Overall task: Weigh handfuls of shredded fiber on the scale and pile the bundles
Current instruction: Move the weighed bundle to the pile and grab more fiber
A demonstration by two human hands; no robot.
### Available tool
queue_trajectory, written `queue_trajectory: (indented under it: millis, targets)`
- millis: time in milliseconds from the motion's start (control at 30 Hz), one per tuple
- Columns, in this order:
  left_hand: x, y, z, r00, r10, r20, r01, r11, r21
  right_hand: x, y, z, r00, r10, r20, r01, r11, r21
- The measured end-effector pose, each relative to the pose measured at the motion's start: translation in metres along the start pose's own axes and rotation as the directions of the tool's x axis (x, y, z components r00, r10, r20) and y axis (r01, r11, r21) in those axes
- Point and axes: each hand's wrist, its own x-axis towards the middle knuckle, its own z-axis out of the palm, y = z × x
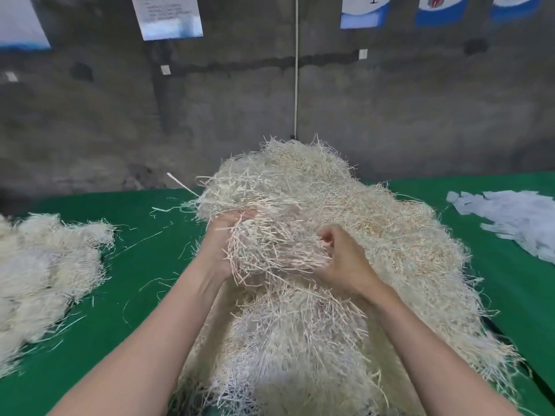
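A large heap of pale shredded fiber fills the middle of the green table. In front of it, both hands hold a handful of fiber lifted off the heap. My left hand grips the handful from the left, its fingers buried in the strands. My right hand pinches strands on the handful's right side with curled fingers. A pile of fiber bundles lies at the table's left edge. No scale is in view.
White paper scraps lie at the table's right. Loose strands are scattered over the green cloth between the heap and the left pile. A grey concrete wall with posters stands behind the table; a thin pole runs down it.
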Motion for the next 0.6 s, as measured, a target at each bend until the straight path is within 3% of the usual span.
queue_trajectory:
  millis: [67,133,200,300,367,433,533,600]
  targets:
    - [-0.001,0.0,0.001,1.0,-0.002,0.002,0.002,0.999,0.04,0.003,-0.014,-0.007,0.986,-0.149,-0.075,0.135,0.976,-0.172]
    - [-0.005,0.0,0.005,1.0,-0.003,0.013,0.002,0.994,0.106,0.004,-0.031,-0.006,0.983,-0.181,-0.02,0.18,0.982,-0.056]
    - [-0.01,0.003,0.009,0.998,0.004,0.067,-0.014,0.989,0.148,0.008,-0.038,0.006,0.978,-0.097,0.182,0.059,0.977,0.207]
    - [-0.014,0.008,0.002,0.994,0.004,0.105,-0.032,0.965,0.259,0.005,-0.028,0.031,0.901,-0.034,0.432,-0.047,0.983,0.176]
    - [-0.011,0.013,-0.013,0.995,0.014,0.102,-0.045,0.949,0.313,0.005,-0.01,0.033,0.942,-0.01,0.335,-0.027,0.994,0.104]
    - [-0.008,0.014,-0.028,0.999,0.003,0.051,-0.015,0.973,0.232,0.004,0.013,0.019,0.978,0.011,0.21,-0.013,1.0,0.007]
    - [-0.006,0.012,-0.043,0.999,-0.029,-0.026,0.033,0.988,0.151,-0.003,0.045,0.001,0.974,0.095,0.204,-0.026,0.947,-0.32]
    - [-0.007,0.009,-0.045,0.999,-0.029,-0.032,0.035,0.978,0.206,-0.006,0.042,-0.007,0.968,0.083,0.236,-0.007,0.952,-0.305]
